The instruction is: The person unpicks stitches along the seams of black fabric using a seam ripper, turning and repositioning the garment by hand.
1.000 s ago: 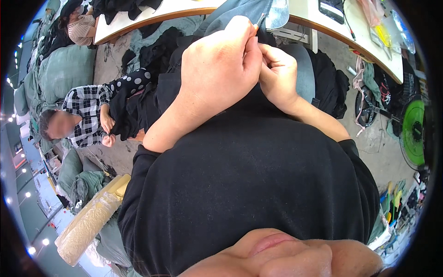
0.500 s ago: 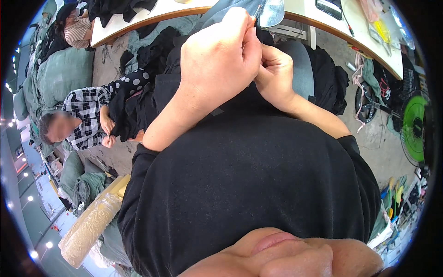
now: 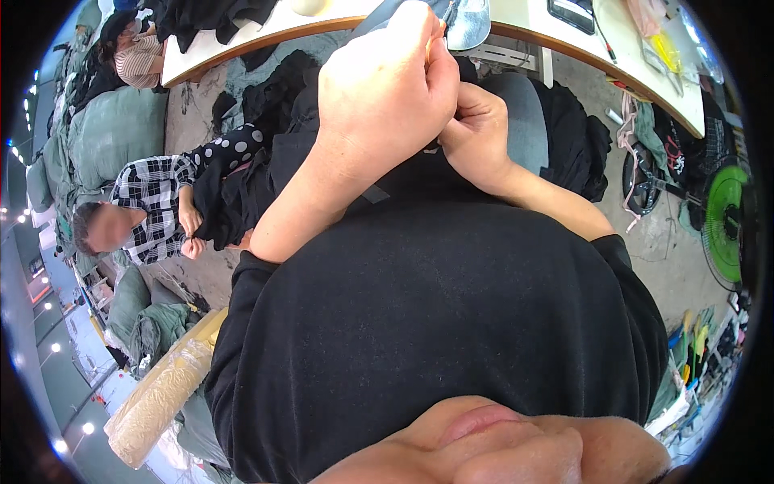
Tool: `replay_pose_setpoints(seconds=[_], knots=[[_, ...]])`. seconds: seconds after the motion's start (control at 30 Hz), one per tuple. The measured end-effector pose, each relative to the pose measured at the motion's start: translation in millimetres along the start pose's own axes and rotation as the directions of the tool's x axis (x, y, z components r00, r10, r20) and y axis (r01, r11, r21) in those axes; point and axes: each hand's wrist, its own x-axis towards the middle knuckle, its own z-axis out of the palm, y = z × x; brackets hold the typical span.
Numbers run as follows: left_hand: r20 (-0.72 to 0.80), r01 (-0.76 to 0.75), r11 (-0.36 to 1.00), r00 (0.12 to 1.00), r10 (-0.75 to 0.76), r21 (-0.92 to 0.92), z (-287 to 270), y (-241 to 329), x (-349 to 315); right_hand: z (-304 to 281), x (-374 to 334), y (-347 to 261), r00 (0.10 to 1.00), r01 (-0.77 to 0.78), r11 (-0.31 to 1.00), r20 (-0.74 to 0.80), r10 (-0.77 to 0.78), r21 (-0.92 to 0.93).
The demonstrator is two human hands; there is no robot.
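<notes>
My left hand (image 3: 385,93) is a closed fist at the top middle, its back toward me. A small orange and dark piece shows by its thumb, too little to name. Tucked close beside it, my right hand (image 3: 481,133) has its fingers curled and pinched together. Its fingertips, and whatever they grip, are hidden behind the left hand. Just beyond the fist lies bluish denim-like cloth (image 3: 469,26) at the table edge. Black cloth (image 3: 294,161) lies below and left of the hands.
A curved white table (image 3: 242,39) runs along the top, with a phone-like black device (image 3: 571,11) on it. A co-worker in a checked shirt (image 3: 153,202) handles dark cloth at left. A green fan (image 3: 726,222) stands at right, and a plastic-wrapped roll (image 3: 165,391) at lower left.
Both hands stay close together, with only a slight shift. The dark tip above my left fist shows less now. The whole view has moved a little.
</notes>
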Motion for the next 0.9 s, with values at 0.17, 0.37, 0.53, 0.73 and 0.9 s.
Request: replay_pose_setpoints(seconds=[0.17,0.37,0.53,0.73,0.9], knots=[[-0.026,-0.033,0.999,0.999,0.033,0.002,5,-6,0,2,0,-2,1.0,-0.01,0.999,-0.015,0.011,0.046],[-0.021,-0.12,0.989,0.992,0.123,0.091,0,-6,-3,-2,1,1,1.0,-0.014,0.999,-0.006,0.014,0.032],[-0.02,-0.141,0.984,0.989,0.144,0.106,5,-6,-2,-1,1,2,1.0,-0.01,0.997,-0.008,0.011,0.073],[-0.06,-0.153,0.982,0.985,0.16,0.109,13,-7,1,-4,2,4,1.0,-0.027,0.998,-0.007,0.027,0.059],[-0.096,-0.182,0.979,0.977,0.191,0.093,17,-9,3,-4,2,0,0.997,-0.071,0.99,-0.015,0.074,0.121]])
